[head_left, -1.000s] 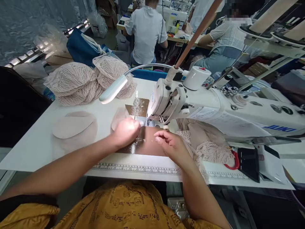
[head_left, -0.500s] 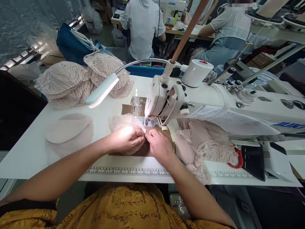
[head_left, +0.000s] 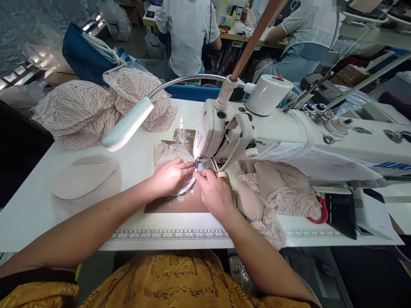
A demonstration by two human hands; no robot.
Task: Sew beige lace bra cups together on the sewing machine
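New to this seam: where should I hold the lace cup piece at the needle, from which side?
Probably its near right edge, coming from the front: the left hand and right hand pinch the lace cup piece there. It lies flat, and the sewing machine head blocks the back and right.

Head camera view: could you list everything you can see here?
sewing machine: one, white, centre right
lamp: one, white, gooseneck, centre left
lace cup: one, beige, under machine's head
lace cup pile: one, beige, back left
foam pads: about two, beige, left
lace pieces: heap, beige, under machine arm
ruler strip: one, white, front edge
people: two, pale tops, seated behind
left hand: one, pinching lace cup
right hand: one, fingertips at cup's edge
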